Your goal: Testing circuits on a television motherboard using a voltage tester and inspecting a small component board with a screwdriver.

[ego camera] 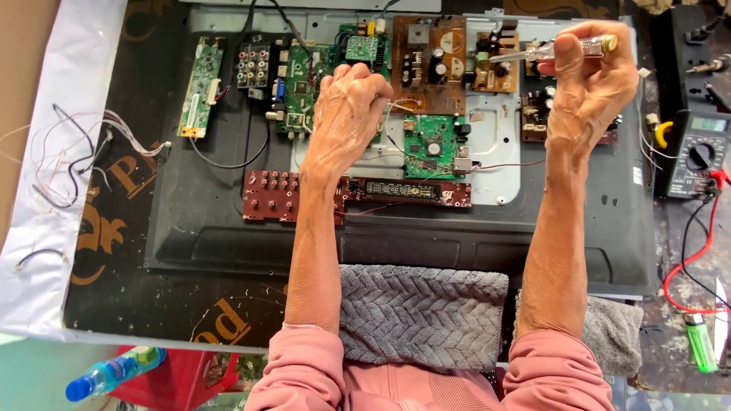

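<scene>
— So, what does your right hand (590,84) hold?

— It is closed around a screwdriver (560,49) with a clear handle and a brass-coloured cap. The thin blade sticks out past my thumb side and its tip hangs over the small brown circuit board (495,61) just beside my knuckles.

— And the left hand (346,114)?

— My left hand is curled into a loose fist, fingers bent down onto the green main board (304,84). Whether something is pinched under the fingertips I cannot tell; they are hidden. Thin white wires (396,106) run out just beside that hand, toward the square green board (432,146) between my two hands.

— What lies below your wrists?

— Near my left wrist a long dark red control board (274,196) lies on the grey back of a flat television (198,221); it passes under my forearm. Closer to me, a grey quilted cloth (422,312) sits between my forearms.

— Anything beyond the right hand?

— Out past it, well apart, a multimeter (693,152) with red and black leads sits, and a green lighter (700,342) lies nearer my elbow.
</scene>
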